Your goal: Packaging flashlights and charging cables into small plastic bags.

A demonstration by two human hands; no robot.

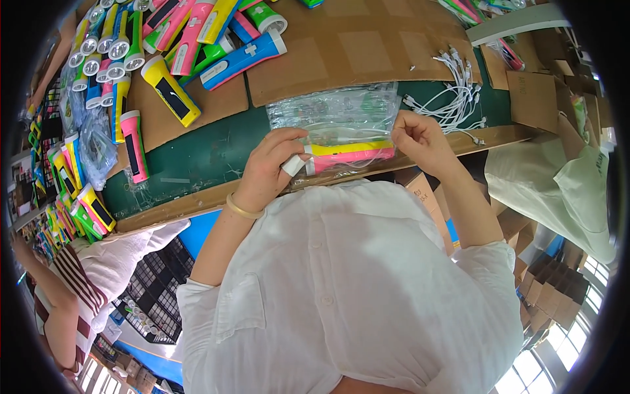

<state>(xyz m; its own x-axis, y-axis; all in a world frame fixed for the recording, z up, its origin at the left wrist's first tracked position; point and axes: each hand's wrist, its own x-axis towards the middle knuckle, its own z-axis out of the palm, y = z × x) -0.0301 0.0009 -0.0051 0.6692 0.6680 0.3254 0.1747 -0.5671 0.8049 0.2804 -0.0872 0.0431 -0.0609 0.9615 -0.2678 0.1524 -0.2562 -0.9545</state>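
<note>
A pink and yellow flashlight lies sideways inside a clear plastic bag at the table's near edge, a white cable curving beside it. My left hand grips the bag's left end, its thumb wrapped in white and a band around the wrist. At the other end, my right hand pinches the bag's edge between thumb and curled fingers. Just beyond, a stack of flat clear bags rests on the table. White charging cables lie in a loose tangle to the right of the stack.
Many colourful flashlights are heaped at the far left, with a blue and pink flashlight nearest the middle. Cardboard sheets cover parts of the green table. A cardboard box stands at the right. Another person is at the left.
</note>
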